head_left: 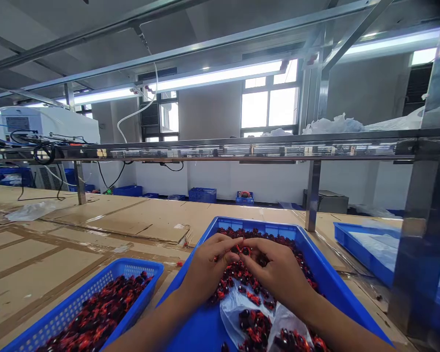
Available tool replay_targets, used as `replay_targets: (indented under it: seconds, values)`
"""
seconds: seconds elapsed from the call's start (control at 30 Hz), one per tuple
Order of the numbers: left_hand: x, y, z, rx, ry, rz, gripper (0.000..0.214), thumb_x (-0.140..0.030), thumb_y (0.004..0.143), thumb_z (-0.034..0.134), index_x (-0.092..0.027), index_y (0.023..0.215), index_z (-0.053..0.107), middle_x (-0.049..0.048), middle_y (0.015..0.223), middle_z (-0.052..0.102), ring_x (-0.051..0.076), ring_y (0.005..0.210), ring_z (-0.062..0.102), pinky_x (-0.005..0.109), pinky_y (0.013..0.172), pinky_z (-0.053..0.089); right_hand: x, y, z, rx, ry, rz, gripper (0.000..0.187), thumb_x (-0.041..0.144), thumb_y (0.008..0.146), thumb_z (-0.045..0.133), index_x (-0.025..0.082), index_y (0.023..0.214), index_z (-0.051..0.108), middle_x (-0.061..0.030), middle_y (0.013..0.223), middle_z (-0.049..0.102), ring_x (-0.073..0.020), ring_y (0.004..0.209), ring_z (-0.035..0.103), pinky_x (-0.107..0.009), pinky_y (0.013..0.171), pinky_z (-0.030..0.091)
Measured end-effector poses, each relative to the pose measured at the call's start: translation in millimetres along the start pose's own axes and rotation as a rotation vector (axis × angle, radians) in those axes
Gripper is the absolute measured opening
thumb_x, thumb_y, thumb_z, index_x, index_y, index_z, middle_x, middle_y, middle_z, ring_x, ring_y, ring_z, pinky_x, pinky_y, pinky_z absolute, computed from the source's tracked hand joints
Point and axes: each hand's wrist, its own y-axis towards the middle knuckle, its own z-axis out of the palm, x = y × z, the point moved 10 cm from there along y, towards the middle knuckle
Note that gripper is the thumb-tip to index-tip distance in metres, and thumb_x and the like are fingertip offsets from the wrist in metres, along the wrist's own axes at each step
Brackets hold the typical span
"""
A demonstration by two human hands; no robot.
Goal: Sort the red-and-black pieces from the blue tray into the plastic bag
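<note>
My left hand (208, 266) and my right hand (276, 269) meet above a large blue tray (346, 298). Both have their fingers bent into a pinch, with the fingertips close together. Between the fingertips shows a small red-and-black piece (246, 251), partly covered by the fingers. Many similar glossy dark pieces with bright red parts (238, 278) are spread in the tray beneath. Toward the near side, a white plastic sheet (231, 313) lies in the tray with more of these pieces on it.
Left of the tray stands a blue perforated basket (119, 266) heaped with the same pieces. Cardboard (139, 220) covers the bench. A metal post (412, 234) and another blue tray (366, 249) are to the right. A metal shelf (220, 149) crosses ahead.
</note>
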Motion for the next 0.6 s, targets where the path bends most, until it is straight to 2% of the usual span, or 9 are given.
replay_targets:
  seconds: [0.13, 0.27, 0.4, 0.47, 0.6]
  values:
    - [-9.5, -2.7, 0.5, -0.012, 0.099, 0.095, 0.032, -0.028, 0.092, 0.057, -0.039, 0.121, 0.064, 0.0036, 0.110, 0.058, 0.017, 0.092, 0.054, 0.028, 0.085, 0.045, -0.4, -0.7, 2.3, 0.031, 0.031, 0.017, 0.018, 0.016, 0.084, 0.060, 0.025, 0.098, 0.069, 0.0042, 0.064, 0.062, -0.0140, 0.059, 0.056, -0.024, 0.059, 0.041]
    - [-15.4, -5.6, -0.8, -0.037, 0.178, 0.127, 0.033, -0.032, 0.092, 0.058, -0.040, 0.124, 0.061, 0.0048, 0.115, 0.055, 0.016, 0.083, 0.052, 0.029, 0.081, 0.046, 0.4, -0.5, 1.9, 0.032, 0.047, 0.007, 0.018, 0.015, 0.084, 0.059, 0.024, 0.095, 0.069, 0.0040, 0.065, 0.062, -0.0135, 0.059, 0.055, -0.024, 0.059, 0.039]
    - [-18.1, -8.0, -2.2, -0.062, 0.205, 0.115, 0.033, -0.034, 0.092, 0.058, -0.040, 0.124, 0.061, 0.0047, 0.123, 0.055, 0.019, 0.094, 0.052, 0.033, 0.089, 0.044, 0.6, -1.1, 5.4, 0.067, 0.067, 0.024, 0.011, 0.022, 0.087, 0.059, 0.022, 0.083, 0.069, 0.0035, 0.062, 0.060, -0.0132, 0.058, 0.052, -0.024, 0.058, 0.038]
    - [-17.1, -8.3, -2.0, -0.071, 0.161, 0.081, 0.032, -0.036, 0.092, 0.057, -0.040, 0.123, 0.062, 0.0034, 0.125, 0.055, 0.020, 0.099, 0.053, 0.033, 0.092, 0.043, -1.3, -2.1, 9.7, 0.098, 0.119, 0.065, 0.017, 0.031, 0.088, 0.059, 0.021, 0.078, 0.068, 0.0037, 0.059, 0.056, -0.0129, 0.056, 0.050, -0.024, 0.056, 0.037]
    - [-14.9, -7.9, 6.8, -0.038, 0.023, -0.004, 0.034, -0.038, 0.097, 0.047, -0.034, 0.129, 0.059, 0.0022, 0.125, 0.056, 0.019, 0.113, 0.052, 0.030, 0.101, 0.039, -14.9, -4.7, 20.0, 0.140, 0.294, 0.221, 0.025, 0.043, 0.088, 0.060, 0.020, 0.087, 0.070, 0.0051, 0.056, 0.049, -0.0122, 0.052, 0.045, -0.023, 0.051, 0.035]
